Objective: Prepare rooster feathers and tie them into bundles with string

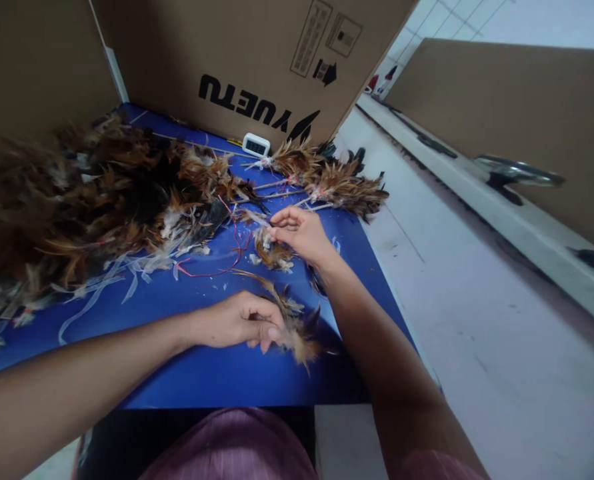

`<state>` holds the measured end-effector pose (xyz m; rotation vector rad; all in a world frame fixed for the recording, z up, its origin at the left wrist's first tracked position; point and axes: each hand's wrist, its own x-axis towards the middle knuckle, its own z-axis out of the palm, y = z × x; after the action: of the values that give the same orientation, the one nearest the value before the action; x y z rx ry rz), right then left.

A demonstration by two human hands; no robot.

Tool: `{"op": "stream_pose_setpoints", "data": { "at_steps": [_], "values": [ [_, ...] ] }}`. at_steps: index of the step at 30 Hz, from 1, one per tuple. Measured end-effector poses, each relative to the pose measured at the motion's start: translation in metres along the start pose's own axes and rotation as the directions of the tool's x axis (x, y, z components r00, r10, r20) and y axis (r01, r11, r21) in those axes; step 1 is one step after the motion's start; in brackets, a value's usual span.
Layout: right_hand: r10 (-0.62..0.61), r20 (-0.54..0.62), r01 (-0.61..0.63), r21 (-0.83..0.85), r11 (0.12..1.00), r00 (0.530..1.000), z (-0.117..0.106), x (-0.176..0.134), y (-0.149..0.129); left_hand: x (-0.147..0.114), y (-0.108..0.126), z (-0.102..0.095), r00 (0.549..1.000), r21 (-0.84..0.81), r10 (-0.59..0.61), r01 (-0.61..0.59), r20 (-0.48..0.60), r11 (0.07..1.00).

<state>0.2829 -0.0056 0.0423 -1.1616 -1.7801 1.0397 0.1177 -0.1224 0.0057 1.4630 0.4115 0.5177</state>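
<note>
My left hand [241, 320] is closed, its thumb and fingers pinching a small bunch of brown feathers [301, 339] near the front edge of the blue tabletop [177, 373]. Farther back, my right hand [304, 233] has its thumb and forefinger pinched together on a pale feather [257, 219]. Just below those fingers lies a little heap of loose brown and white feathers [273, 253]. A red string [211, 274] curls over the table to the left of my right hand.
A large mass of brown feathers [101, 193] covers the table's left side. Several feather bundles on sticks [337, 187] lie at the back right. A small white digital timer [255, 145] stands against a cardboard box [237, 53]. White plastic strips [97, 290] trail at left.
</note>
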Motion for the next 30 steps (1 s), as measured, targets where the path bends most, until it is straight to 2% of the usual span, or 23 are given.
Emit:
{"op": "stream_pose_setpoints", "data": {
  "at_steps": [6, 9, 12, 16, 20, 22, 25, 30],
  "values": [
    [-0.093, -0.063, 0.068, -0.324, 0.944, 0.994, -0.010, -0.022, 0.005, -0.001, -0.003, 0.002, 1.000, 0.022, 0.019, -0.019, 0.001, 1.000],
    [-0.106, -0.010, 0.094, -0.388, 0.917, 0.994, -0.004, -0.032, 0.000, -0.001, -0.004, 0.003, 0.999, 0.031, 0.034, -0.035, 0.009, 0.999],
    [-0.156, 0.140, 0.201, -0.406, 0.892, 0.978, 0.016, -0.034, -0.010, -0.001, -0.005, 0.005, 0.998, 0.038, 0.053, -0.054, 0.030, 0.998],
    [-0.235, 0.363, 0.398, -0.483, 0.780, 0.902, 0.057, -0.023, -0.024, -0.002, -0.003, 0.007, 0.997, 0.036, 0.037, -0.039, 0.064, 0.999],
    [-0.211, 0.441, 0.472, -0.646, 0.601, 0.872, 0.091, -0.010, -0.031, -0.003, -0.003, 0.006, 0.994, 0.030, 0.010, -0.013, 0.104, 0.999],
    [-0.174, 0.462, 0.474, -0.685, 0.554, 0.870, 0.098, -0.005, -0.032, -0.003, -0.003, 0.006, 0.993, 0.031, 0.016, -0.020, 0.118, 0.999],
    [-0.140, 0.474, 0.460, -0.670, 0.583, 0.869, 0.098, 0.000, -0.031, -0.002, -0.004, 0.005, 0.992, 0.012, 0.023, -0.025, 0.127, 1.000],
    [-0.142, 0.380, 0.321, -0.464, 0.826, 0.914, 0.075, -0.003, -0.027, -0.002, -0.005, 0.005, 0.995, -0.045, -0.014, 0.019, 0.104, 0.999]
  ]
}}
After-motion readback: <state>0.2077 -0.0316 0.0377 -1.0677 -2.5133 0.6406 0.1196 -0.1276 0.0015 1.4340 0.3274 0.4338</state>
